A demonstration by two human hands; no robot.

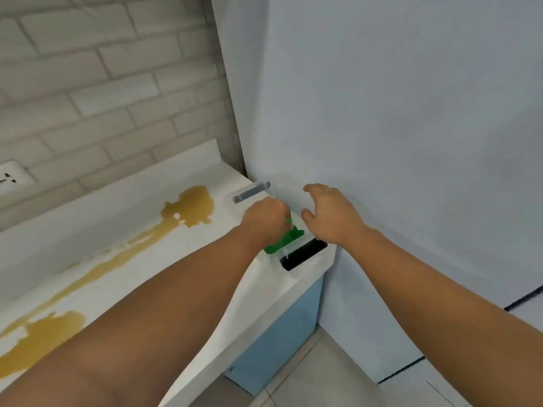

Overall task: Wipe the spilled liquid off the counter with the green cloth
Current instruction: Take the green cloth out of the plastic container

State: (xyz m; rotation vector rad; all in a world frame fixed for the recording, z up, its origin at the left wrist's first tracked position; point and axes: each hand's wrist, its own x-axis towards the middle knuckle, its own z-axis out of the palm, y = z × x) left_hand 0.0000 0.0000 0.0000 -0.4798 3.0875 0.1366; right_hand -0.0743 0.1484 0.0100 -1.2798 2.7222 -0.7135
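A green cloth lies at the right end of the white counter, near the front edge. My left hand is curled over it and grips its upper part, hiding most of it. My right hand hovers just to the right of the cloth with fingers loosely spread, holding nothing. A yellow-brown spill runs along the counter: a large puddle at the back, a thin streak down the middle, and another pool at the near left.
A grey bar-shaped object lies behind the cloth, and a black rectangular object in front of it. A pale wall bounds the counter's right end. A brick backsplash carries a socket. A blue cabinet stands below.
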